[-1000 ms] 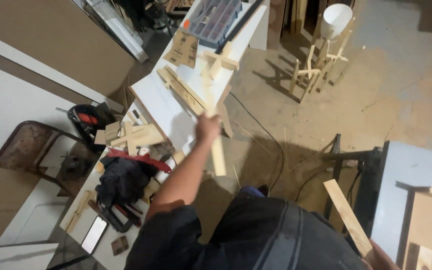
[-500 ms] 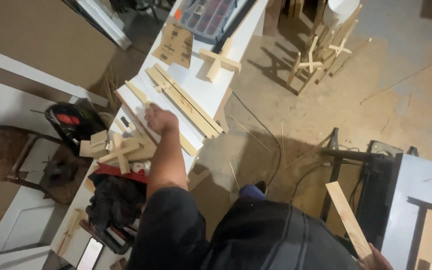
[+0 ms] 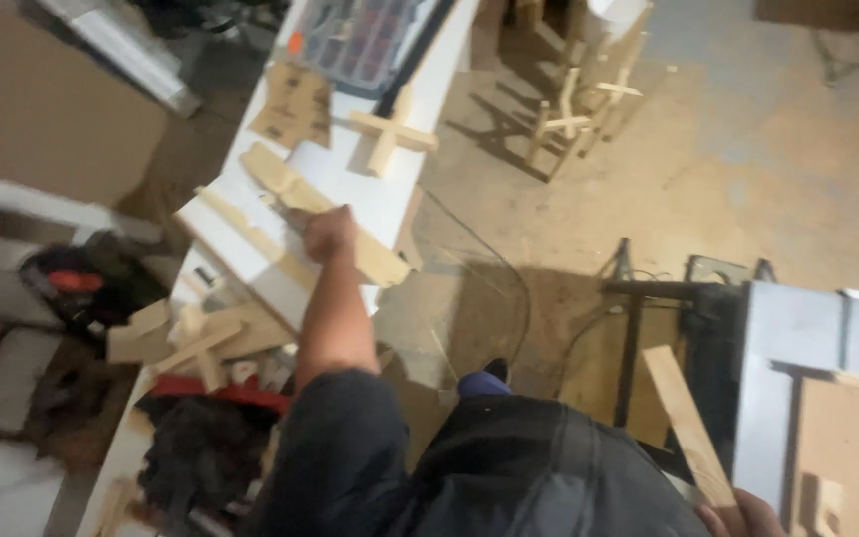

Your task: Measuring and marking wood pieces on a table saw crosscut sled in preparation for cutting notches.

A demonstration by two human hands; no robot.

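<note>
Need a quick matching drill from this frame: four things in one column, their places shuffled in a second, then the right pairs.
Things:
1. left hand
2. right hand
3. wooden cross
4. parts organiser

Places:
A. far end of the white bench
B. on the long wood strips on the bench
C. bottom right, gripping a wood slat
D. flat on the bench, just short of the organiser

Pairs: 1-B, 2-C, 3-D, 4-A
</note>
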